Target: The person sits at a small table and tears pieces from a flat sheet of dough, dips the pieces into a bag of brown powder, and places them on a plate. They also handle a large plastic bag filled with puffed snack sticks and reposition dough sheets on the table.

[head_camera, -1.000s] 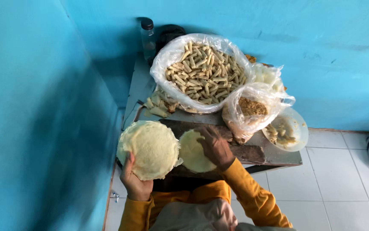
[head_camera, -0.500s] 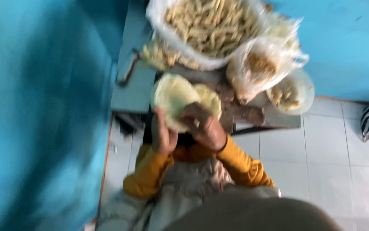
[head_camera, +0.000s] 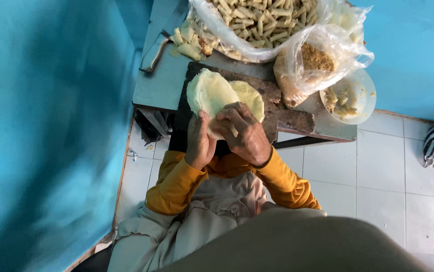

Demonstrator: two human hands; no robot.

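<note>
A thin pale wrapper point(head_camera: 209, 93) is pinched in both grips — left hand point(head_camera: 198, 143), right hand point(head_camera: 247, 133) — and could be torn if pulled apart too hard.

Wrappers point(head_camera: 212, 95) lie on board point(head_camera: 287, 118), bags point(head_camera: 257, 25) behind.

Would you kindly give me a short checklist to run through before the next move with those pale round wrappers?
1. Left hand grips the wrappers: ok.
2. Right hand has fingers on the top sheet: ok.
3. Only one sheet being separated: cannot tell.
4. Dark wooden board has bare room beneath: ok.
5. Bag of crumbs sits apart from the hands: ok.
6. Filling within reach: cannot tell.
</note>
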